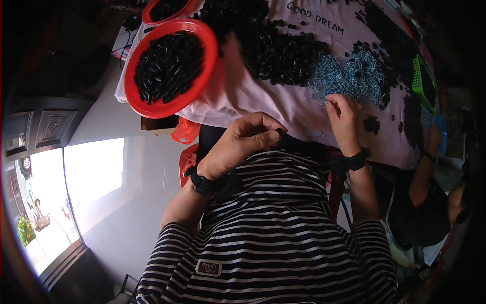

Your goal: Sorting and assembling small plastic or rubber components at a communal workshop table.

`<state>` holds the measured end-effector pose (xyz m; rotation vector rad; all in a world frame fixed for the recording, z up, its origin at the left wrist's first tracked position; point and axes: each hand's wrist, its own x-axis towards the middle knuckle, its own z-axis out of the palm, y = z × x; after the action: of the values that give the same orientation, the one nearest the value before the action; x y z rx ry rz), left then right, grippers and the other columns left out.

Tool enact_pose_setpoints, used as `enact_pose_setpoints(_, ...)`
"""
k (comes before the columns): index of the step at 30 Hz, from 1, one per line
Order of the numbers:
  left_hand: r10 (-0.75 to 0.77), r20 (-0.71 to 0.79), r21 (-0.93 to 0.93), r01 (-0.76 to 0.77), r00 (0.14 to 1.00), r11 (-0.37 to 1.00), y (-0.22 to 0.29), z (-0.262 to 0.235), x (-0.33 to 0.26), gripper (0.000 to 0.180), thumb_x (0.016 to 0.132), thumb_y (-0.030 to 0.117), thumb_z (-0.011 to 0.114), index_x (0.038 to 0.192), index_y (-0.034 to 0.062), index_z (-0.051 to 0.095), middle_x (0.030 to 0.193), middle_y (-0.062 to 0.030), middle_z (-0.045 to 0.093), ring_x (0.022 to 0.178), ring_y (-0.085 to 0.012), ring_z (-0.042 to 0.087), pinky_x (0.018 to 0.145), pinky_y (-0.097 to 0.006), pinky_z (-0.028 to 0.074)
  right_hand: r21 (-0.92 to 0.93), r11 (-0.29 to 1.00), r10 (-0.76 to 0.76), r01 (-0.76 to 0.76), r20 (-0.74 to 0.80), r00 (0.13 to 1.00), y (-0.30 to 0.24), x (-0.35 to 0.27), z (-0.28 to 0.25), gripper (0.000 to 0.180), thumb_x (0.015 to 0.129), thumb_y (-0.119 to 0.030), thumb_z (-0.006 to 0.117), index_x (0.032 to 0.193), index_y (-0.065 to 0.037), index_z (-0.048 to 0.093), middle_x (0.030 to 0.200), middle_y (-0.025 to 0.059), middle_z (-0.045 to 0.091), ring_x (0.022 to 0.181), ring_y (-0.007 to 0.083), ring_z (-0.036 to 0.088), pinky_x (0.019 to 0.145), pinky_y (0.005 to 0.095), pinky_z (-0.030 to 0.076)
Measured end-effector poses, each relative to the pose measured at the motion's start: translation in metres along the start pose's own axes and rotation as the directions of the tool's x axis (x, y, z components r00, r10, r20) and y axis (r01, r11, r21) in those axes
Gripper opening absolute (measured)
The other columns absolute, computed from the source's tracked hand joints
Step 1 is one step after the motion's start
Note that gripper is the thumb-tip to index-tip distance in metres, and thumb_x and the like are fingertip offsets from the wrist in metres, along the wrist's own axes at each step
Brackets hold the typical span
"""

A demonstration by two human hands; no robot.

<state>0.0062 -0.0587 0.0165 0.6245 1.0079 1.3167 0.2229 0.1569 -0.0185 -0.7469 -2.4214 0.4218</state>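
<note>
The right hand (343, 117) pinches into the heap of small silvery-blue metal screws (349, 76) on the pink-clothed desk (243, 96); the left hand (248, 139), fingers curled together, holds a small black plastic piece (280, 133) near the chest, ready; a round red plastic tray of black pieces (169, 66) sits far left.

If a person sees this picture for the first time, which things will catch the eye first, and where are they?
The red round tray at the upper left, heaped with small black parts, stands out first. Next comes the pink cloth across the top, strewn with more black parts and a pile of shiny metal springs at the upper right. The right hand touches the springs' edge, while the left hand pinches something small and dark near the striped shirt.
</note>
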Motion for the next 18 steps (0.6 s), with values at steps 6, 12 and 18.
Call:
enact_pose_setpoints(6, -0.022, 0.018, 0.008, 0.022, 1.0, 1.0, -0.002, 0.008, -0.001, 0.024, 0.098, 0.016, 0.068, 0.116, 0.0002, 0.067, 0.098, -0.0008, 0.068, 0.089, -0.0073, 0.06, 0.085, -0.024, 0.05, -0.182, 0.972, -0.151, 0.151, 0.014, 0.988, -0.013, 0.009, 0.008, 0.017, 0.085, -0.007, 0.074, 0.099, -0.013, 0.068, 0.092, 0.0006, 0.066, 0.086, 0.0212, 0.062, 0.086, 0.0384, 0.036)
enact_pose_setpoints(12, -0.034, -0.005, -0.033, 0.034, 0.999, 0.999, -0.005, 0.006, 0.0, 0.025, 0.098, 0.018, 0.068, 0.116, 0.0, 0.067, 0.096, -0.0004, 0.068, 0.088, -0.0069, 0.06, 0.084, -0.024, 0.05, -0.244, 0.938, -0.23, 0.245, 0.088, 0.969, -0.011, 0.015, 0.009, 0.015, 0.087, -0.009, 0.073, 0.1, -0.011, 0.068, 0.091, 0.0002, 0.065, 0.086, 0.02, 0.062, 0.085, 0.0386, 0.036)
enact_pose_setpoints(18, 0.02, -0.007, -0.134, -0.021, 1.0, 0.991, -0.015, 0.009, 0.012, 0.03, 0.1, 0.019, 0.065, 0.122, -0.0019, 0.066, 0.101, -0.0046, 0.07, 0.089, -0.0097, 0.065, 0.085, -0.025, 0.054, -0.298, 0.926, -0.258, 0.233, -0.047, 0.965, -0.015, 0.022, 0.005, 0.008, 0.091, -0.007, 0.069, 0.098, -0.009, 0.067, 0.091, 0.0011, 0.065, 0.086, 0.02, 0.062, 0.088, 0.0382, 0.037)
